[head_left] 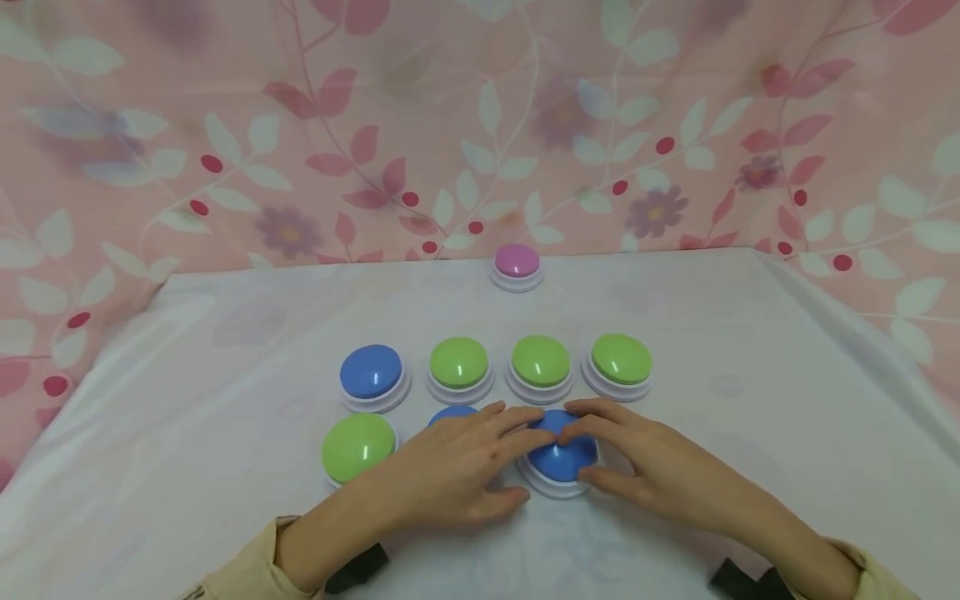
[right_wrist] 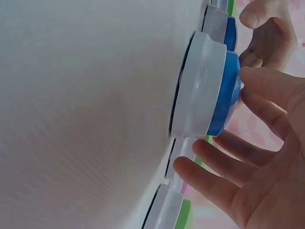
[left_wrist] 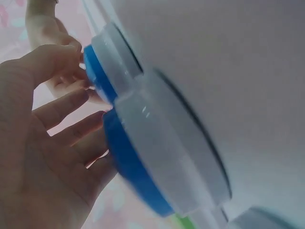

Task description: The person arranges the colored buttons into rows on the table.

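Both bare hands are over push buttons with domed caps and white round bases. My left hand (head_left: 461, 467) spans the middle blue button (head_left: 450, 412), mostly hidden beneath it, and its fingertips reach the right blue button (head_left: 562, 460). From the right, my right hand (head_left: 648, 454) touches that same button, its thumb near the cap's lower edge. In the left wrist view, the left hand's fingers (left_wrist: 71, 105) lie relaxed along the blue caps. Over in the right wrist view, the right thumb (right_wrist: 267, 81) meets the blue cap (right_wrist: 226, 98) while the other fingers spread loosely.
Behind the hands stand a blue button (head_left: 371, 372) and three green ones, the rightmost green button (head_left: 621, 360) among them. Another green button (head_left: 358, 448) sits beside the left forearm. Farther back is a pink button (head_left: 517, 262). White cloth (head_left: 750, 400) covers the table; a floral curtain (head_left: 480, 125) hangs behind.
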{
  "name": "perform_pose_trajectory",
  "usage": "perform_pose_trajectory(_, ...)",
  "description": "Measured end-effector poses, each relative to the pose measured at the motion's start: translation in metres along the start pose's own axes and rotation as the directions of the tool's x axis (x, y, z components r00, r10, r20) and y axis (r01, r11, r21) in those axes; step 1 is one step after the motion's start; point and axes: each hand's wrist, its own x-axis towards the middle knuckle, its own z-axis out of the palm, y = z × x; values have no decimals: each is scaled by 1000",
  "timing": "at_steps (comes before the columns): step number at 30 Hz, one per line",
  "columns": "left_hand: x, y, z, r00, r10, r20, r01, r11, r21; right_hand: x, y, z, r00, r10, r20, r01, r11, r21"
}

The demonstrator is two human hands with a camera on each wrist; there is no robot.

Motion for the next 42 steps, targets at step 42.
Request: perform_pose_trajectory(42, 121, -169, -107, 939, -307, -157, 286, 948, -140, 183, 95, -107, 969, 241, -57, -244, 969, -35)
